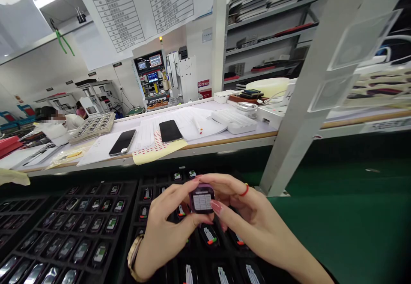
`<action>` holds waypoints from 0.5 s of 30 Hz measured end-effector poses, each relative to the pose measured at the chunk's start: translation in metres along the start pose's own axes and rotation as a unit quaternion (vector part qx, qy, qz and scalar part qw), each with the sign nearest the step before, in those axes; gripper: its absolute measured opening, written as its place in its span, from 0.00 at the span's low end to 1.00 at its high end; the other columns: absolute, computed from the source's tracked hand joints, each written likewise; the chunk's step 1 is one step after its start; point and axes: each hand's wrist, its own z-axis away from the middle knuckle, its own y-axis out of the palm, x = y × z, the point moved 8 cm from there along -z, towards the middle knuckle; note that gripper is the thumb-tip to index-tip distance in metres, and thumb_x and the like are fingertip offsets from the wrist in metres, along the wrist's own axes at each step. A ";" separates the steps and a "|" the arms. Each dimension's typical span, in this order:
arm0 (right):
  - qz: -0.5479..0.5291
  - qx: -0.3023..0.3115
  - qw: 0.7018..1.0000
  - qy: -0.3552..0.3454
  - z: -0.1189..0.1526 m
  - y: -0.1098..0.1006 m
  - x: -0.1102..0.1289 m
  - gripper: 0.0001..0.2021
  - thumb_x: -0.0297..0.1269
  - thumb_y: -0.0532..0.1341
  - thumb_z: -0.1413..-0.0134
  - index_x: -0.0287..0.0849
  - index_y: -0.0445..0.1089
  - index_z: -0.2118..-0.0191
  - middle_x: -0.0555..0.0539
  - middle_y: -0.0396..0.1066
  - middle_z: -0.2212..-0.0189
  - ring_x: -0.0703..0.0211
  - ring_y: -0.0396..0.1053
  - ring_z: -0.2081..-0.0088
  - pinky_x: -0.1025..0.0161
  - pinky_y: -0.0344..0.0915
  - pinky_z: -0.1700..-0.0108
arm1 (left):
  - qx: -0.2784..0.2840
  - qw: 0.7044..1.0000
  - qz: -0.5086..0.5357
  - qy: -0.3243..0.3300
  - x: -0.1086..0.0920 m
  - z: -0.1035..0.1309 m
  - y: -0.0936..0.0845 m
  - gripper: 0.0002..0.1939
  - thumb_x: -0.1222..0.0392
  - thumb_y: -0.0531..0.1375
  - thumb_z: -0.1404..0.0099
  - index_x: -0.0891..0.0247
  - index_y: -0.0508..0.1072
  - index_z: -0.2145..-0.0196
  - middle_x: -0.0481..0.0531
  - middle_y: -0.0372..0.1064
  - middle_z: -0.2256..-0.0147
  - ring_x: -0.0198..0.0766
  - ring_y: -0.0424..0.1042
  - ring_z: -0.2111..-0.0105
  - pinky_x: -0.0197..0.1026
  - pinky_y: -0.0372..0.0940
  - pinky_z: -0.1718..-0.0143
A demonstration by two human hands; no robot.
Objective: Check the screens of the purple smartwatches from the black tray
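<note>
A small dark smartwatch body (201,199) with rounded corners and a purplish edge is held up between both hands, its lit face showing a pale grid. My left hand (170,224), with a gold-coloured band at the wrist, grips it from the left by thumb and fingers. From the other side, my right hand (253,217) holds it too, thumb against the face's right edge; a red ring is on one finger. Below lies a black compartment tray with more watch bodies, such as one with a coloured label (209,235). The hands hide part of that tray.
Another black tray (123,232) of watch bodies lies to the left. Beyond, a bench carries two phones (170,131), papers, a pen (196,125) and a white box (234,121). A slanted metal post (298,104) rises at right. One person sits far left.
</note>
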 end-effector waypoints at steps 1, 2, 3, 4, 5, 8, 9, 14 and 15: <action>-0.001 -0.001 1.000 0.005 0.000 0.000 -0.001 0.17 0.31 0.56 0.31 0.56 0.70 0.42 0.50 0.73 0.61 0.58 0.71 0.66 0.70 0.69 0.74 | -0.001 1.000 0.001 -0.004 0.001 0.000 0.000 0.34 0.70 0.72 0.45 0.45 0.74 0.43 0.43 0.78 0.61 0.28 0.71 0.69 0.26 0.69 0.63; -0.002 -0.002 1.000 0.010 -0.001 0.000 -0.002 0.17 0.32 0.57 0.31 0.55 0.70 0.42 0.50 0.73 0.62 0.58 0.71 0.67 0.70 0.69 0.74 | -0.002 1.000 0.002 -0.009 0.001 0.000 0.000 0.34 0.70 0.72 0.45 0.45 0.74 0.43 0.43 0.78 0.62 0.28 0.71 0.69 0.26 0.69 0.64; -0.001 -0.003 1.000 0.014 -0.001 0.000 -0.003 0.16 0.32 0.57 0.31 0.54 0.70 0.42 0.50 0.73 0.62 0.58 0.71 0.67 0.70 0.69 0.74 | -0.003 1.000 0.003 -0.012 0.002 0.001 0.000 0.34 0.70 0.72 0.44 0.45 0.74 0.43 0.43 0.78 0.62 0.28 0.71 0.70 0.27 0.69 0.64; 0.001 -0.005 1.000 0.017 -0.001 0.000 -0.003 0.16 0.33 0.57 0.31 0.54 0.70 0.42 0.49 0.73 0.62 0.58 0.71 0.67 0.70 0.68 0.74 | -0.005 1.000 0.003 -0.015 0.002 0.001 -0.001 0.34 0.70 0.72 0.44 0.45 0.74 0.44 0.43 0.77 0.63 0.28 0.70 0.70 0.27 0.69 0.64; 0.003 -0.007 1.000 0.020 -0.002 0.000 -0.004 0.16 0.33 0.58 0.31 0.53 0.70 0.42 0.49 0.73 0.61 0.58 0.71 0.67 0.70 0.68 0.75 | -0.004 1.000 0.003 -0.017 0.002 0.000 -0.001 0.34 0.70 0.72 0.45 0.45 0.74 0.44 0.43 0.77 0.63 0.28 0.70 0.70 0.27 0.69 0.64; 0.012 -0.014 0.999 0.035 -0.003 -0.001 -0.007 0.15 0.34 0.58 0.31 0.50 0.70 0.42 0.48 0.73 0.63 0.57 0.71 0.67 0.69 0.68 0.75 | -0.003 1.000 0.001 -0.022 0.002 0.000 -0.001 0.35 0.70 0.73 0.46 0.44 0.74 0.43 0.43 0.78 0.62 0.27 0.70 0.71 0.26 0.69 0.64; 0.014 -0.014 0.999 0.041 -0.003 -0.001 -0.008 0.15 0.35 0.58 0.31 0.49 0.70 0.42 0.48 0.73 0.64 0.56 0.71 0.67 0.68 0.68 0.75 | -0.003 1.000 0.001 -0.023 0.003 -0.001 -0.001 0.36 0.70 0.74 0.46 0.44 0.74 0.43 0.43 0.78 0.62 0.27 0.70 0.71 0.26 0.69 0.64; 0.004 -0.006 0.999 0.041 -0.004 -0.001 -0.007 0.14 0.40 0.60 0.29 0.47 0.70 0.42 0.47 0.73 0.63 0.57 0.70 0.69 0.67 0.69 0.74 | -0.004 1.000 0.006 -0.029 0.004 -0.002 0.000 0.36 0.70 0.73 0.46 0.42 0.74 0.43 0.43 0.78 0.61 0.27 0.70 0.71 0.26 0.70 0.64; 0.001 -0.003 0.999 0.039 -0.004 -0.001 -0.006 0.14 0.42 0.59 0.29 0.47 0.70 0.42 0.46 0.74 0.60 0.58 0.69 0.71 0.67 0.68 0.74 | -0.004 0.999 0.008 -0.031 0.004 -0.002 0.000 0.36 0.70 0.73 0.46 0.42 0.74 0.43 0.43 0.78 0.61 0.27 0.70 0.71 0.26 0.70 0.65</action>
